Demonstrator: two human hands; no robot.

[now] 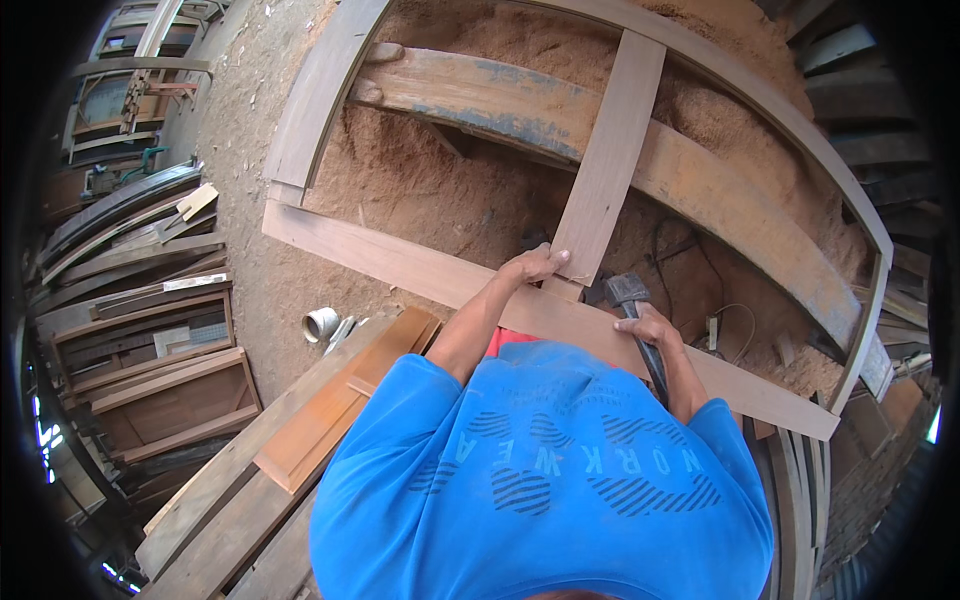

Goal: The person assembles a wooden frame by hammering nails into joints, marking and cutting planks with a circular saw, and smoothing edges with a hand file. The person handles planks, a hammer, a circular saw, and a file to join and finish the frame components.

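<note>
A large pale wooden frame lies in front of me. Its near rail (pixel 400 262) runs across in front of my body, and a middle crosspiece (pixel 612 155) meets it at a joint where a short tenon (pixel 562 289) shows in a gap. My left hand (pixel 540 263) is closed on the crosspiece's near end, just beside that joint. In my right hand (pixel 650 328) is a hammer with a dark, blocky head (pixel 626 289), held close to its head over the near rail. At the left corner, the side piece (pixel 325 100) also stands slightly apart from the near rail.
A worn curved beam (pixel 490 100) lies under the frame, over sawdust (pixel 400 165). A white cup-shaped container (pixel 320 324) sits left of me. Boards (pixel 320 400) lie at my lower left, with stacked wooden panels (pixel 150 340) beyond. More timber (pixel 860 130) is piled at the right.
</note>
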